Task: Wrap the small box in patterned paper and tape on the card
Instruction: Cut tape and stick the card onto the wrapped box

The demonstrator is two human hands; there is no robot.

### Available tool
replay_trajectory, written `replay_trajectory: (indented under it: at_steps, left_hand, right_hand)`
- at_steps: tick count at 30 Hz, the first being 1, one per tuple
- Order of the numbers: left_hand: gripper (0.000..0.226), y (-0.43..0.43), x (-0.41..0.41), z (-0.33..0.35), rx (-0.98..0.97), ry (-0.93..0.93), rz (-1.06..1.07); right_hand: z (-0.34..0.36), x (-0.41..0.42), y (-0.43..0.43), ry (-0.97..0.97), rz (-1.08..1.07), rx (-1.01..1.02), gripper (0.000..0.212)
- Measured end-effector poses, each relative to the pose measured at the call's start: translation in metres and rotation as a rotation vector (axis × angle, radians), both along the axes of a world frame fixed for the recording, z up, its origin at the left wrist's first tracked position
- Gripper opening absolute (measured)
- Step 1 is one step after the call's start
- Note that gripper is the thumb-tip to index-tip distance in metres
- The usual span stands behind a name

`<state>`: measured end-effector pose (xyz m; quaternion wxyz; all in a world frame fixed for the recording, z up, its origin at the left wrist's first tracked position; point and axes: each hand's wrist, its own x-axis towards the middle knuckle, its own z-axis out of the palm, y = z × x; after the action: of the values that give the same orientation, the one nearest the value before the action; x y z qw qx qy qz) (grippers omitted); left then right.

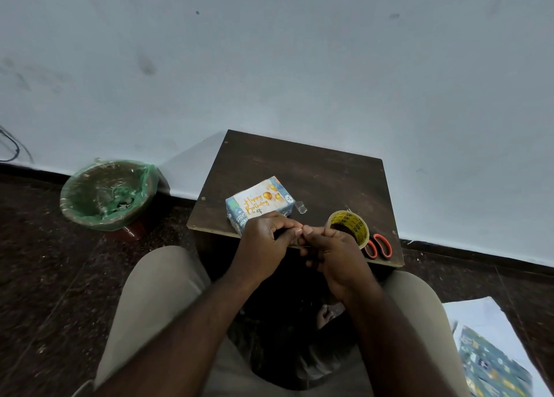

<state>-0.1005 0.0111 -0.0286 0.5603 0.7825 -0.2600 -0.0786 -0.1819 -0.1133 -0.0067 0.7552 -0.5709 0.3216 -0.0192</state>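
Note:
The small box (236,214), wrapped in blue patterned paper, lies on the dark wooden table (314,169) with a white "Happy Birthday" card (257,200) on its top face. My left hand (263,241) and my right hand (332,253) meet just in front of the box at the table's near edge. Their fingers are curled and the fingertips pinch together at one spot; what they pinch is too small to make out. A short clear tape piece (300,207) lies right of the box. A roll of tape (350,226) stands behind my right hand.
Orange-handled scissors (380,247) lie at the table's near right corner. A bin with a green liner (108,193) stands on the floor to the left. Spare patterned paper (491,366) on white sheets lies on the floor at the lower right. My knees flank the table.

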Motion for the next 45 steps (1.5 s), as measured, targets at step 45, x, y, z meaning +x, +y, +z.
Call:
replay_trajectory:
  at_steps: [45]
  left_hand:
    - [0.051,-0.017,-0.019,0.005,0.106,0.437,-0.061]
  right_hand:
    - [0.018,0.041,-0.055,0.123,0.655,-1.688,0.010]
